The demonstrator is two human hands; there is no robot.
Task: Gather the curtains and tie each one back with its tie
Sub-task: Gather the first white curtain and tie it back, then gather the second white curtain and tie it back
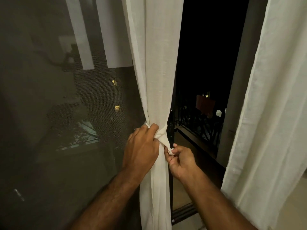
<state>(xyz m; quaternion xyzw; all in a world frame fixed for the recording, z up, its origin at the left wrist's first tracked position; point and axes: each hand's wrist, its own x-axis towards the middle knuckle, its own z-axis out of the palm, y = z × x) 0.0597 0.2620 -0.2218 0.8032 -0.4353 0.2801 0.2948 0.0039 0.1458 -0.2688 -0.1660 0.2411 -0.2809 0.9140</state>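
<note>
A white sheer curtain [156, 72] hangs in the middle, bunched into a narrow column at waist height. A white fabric tie [162, 136] wraps around the bunched part. My left hand [142, 146] grips the tie's left end and the gathered cloth. Just to the right and lower, my right hand [180, 159] pinches the tie's other end between thumb and fingers. A second white curtain [269, 122] hangs loose at the right, with no tie visible on it.
A dark mesh screen [58, 113] fills the left, with reflections in it. Between the curtains the door stands open onto a dark balcony with a black railing [201, 125]. A grey door frame [235, 83] rises beside the right curtain. The sliding track [184, 211] lies below.
</note>
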